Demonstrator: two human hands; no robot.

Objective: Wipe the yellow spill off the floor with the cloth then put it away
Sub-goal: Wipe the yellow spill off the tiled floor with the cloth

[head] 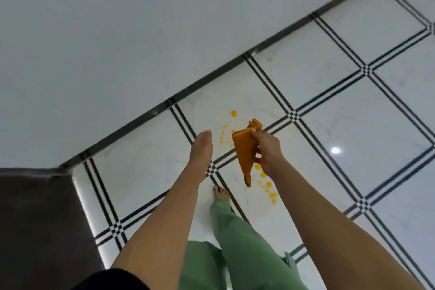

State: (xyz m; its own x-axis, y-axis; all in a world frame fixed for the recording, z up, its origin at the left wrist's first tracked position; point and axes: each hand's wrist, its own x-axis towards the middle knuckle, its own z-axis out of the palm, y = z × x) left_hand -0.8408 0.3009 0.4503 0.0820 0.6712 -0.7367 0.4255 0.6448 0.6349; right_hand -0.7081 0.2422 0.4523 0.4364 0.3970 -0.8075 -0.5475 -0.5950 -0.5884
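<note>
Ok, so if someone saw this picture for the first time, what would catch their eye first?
The orange cloth, dangling from the right hand near the centre of the view, stands out most. Behind it, the yellow spill lies in drops and smears on the white floor, which has black double lines. The left hand stretches out flat beside the cloth, holding nothing.

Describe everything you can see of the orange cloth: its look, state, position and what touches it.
The orange cloth looks like soft fabric, folded into a long strip. It hangs in the air, wider at the top and tapering to a point below. The right hand grips it along one side, the thumb pressed near its top. Nothing else touches it. It hangs over the yellow spill on the white tiled floor.
</note>
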